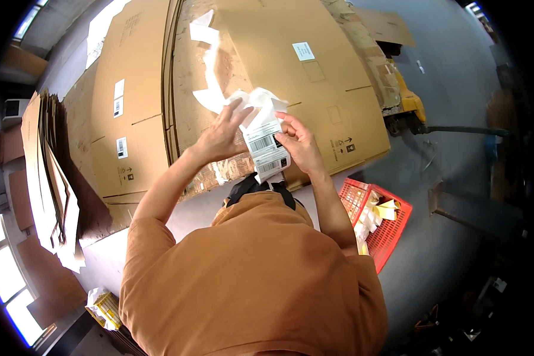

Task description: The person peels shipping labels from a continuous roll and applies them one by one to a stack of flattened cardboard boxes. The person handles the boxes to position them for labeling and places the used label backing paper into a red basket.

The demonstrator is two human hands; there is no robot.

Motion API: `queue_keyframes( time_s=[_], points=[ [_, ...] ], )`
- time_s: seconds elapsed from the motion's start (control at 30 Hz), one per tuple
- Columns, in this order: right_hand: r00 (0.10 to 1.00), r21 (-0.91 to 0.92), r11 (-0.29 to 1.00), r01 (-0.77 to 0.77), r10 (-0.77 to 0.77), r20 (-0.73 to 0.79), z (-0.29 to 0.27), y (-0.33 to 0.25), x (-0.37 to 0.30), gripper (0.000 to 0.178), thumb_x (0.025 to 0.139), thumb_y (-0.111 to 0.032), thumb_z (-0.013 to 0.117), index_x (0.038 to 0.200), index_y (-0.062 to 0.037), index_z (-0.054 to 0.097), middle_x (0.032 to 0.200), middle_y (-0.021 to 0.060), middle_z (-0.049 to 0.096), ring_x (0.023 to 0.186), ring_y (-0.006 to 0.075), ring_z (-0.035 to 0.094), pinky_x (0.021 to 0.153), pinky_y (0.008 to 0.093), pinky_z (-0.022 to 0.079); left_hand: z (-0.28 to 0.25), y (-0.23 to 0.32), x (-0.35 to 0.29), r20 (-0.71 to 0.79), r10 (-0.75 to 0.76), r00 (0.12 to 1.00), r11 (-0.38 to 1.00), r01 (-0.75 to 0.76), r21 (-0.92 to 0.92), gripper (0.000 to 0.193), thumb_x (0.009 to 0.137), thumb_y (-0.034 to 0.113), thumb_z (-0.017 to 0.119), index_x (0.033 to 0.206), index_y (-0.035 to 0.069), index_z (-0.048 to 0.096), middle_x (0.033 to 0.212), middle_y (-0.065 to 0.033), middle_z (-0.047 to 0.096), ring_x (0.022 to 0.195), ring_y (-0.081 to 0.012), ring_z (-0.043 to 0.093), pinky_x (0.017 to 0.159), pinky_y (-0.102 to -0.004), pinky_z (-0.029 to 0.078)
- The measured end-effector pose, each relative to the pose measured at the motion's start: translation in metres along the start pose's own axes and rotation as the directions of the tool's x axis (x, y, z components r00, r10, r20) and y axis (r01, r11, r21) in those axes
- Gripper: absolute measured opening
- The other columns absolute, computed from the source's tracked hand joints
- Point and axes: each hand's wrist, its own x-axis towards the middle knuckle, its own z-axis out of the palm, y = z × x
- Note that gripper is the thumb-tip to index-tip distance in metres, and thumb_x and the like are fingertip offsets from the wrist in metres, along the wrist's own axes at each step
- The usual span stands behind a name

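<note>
A strip of white paper labels [262,142] with printed barcodes hangs in front of me, its lower end by my waist. My right hand [302,145] pinches the strip's right edge between thumb and fingers. Opposite it, my left hand [219,136] has its fingers stretched out and apart, the tips against the folded white upper part of the strip. From there a long white paper band [210,65] trails away over the stack between the cardboard sheets.
Flat cardboard sheets lie left [139,77] and right [302,77], some bearing white labels. Upright cardboard sheets [47,166] stand far left. A red plastic crate [391,237] holding crumpled paper sits by my right elbow. Beyond the right stack is a yellow wheeled machine [410,98].
</note>
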Motion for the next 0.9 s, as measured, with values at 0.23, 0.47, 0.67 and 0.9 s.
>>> queue_keyframes(
  time_s=[0.23,0.47,0.67,0.9],
  points=[
    [0.997,0.038,0.996,-0.079,0.08,-0.019,0.004,-0.014,0.0,0.048,0.087,0.0,0.057,0.133,-0.0021,0.043,0.088,0.0054,0.064,0.081,0.0081,0.057,0.075,0.0227,0.046,0.021,-0.005,0.029,-0.416,0.259,0.872,0.95,-0.307,-0.053,0.065,0.072,0.013,0.069,0.131,0.008,0.044,0.119,-0.0167,0.049,0.105,-0.0378,0.05,0.09,-0.0437,0.042],
    [0.986,0.06,0.996,-0.072,0.08,-0.144,-0.006,-0.023,0.014,0.056,0.087,0.001,0.055,0.139,-0.0024,0.034,0.092,0.0065,0.063,0.085,0.0088,0.058,0.077,0.0229,0.046,0.021,-0.003,0.042,-0.377,0.2,0.904,0.896,-0.324,-0.303,0.074,0.068,0.015,0.077,0.133,0.006,0.043,0.125,-0.0184,0.042,0.114,-0.0361,0.042,0.096,-0.0424,0.04],
    [0.976,0.075,0.99,-0.121,0.132,-0.175,-0.002,-0.029,0.031,0.054,0.086,0.002,0.056,0.137,-0.0017,0.036,0.09,0.0077,0.064,0.083,0.0088,0.058,0.075,0.0225,0.046,0.014,-0.016,0.072,-0.424,0.178,0.888,0.88,-0.337,-0.336,0.039,0.069,0.013,0.076,0.106,0.012,0.064,0.118,-0.015,0.048,0.107,-0.0335,0.05,0.089,-0.0396,0.045],
    [0.964,-0.189,0.968,-0.167,0.12,-0.239,-0.014,-0.023,0.053,0.03,0.085,0.0,0.06,0.115,-0.0001,0.057,0.094,0.0074,0.066,0.081,0.0104,0.059,0.073,0.0244,0.048,0.019,-0.035,0.098,-0.29,0.253,0.923,0.867,-0.35,-0.355,0.016,0.068,0.009,0.074,0.08,0.004,0.066,0.104,-0.0093,0.059,0.098,-0.0267,0.057,0.078,-0.035,0.05]
  ],
)
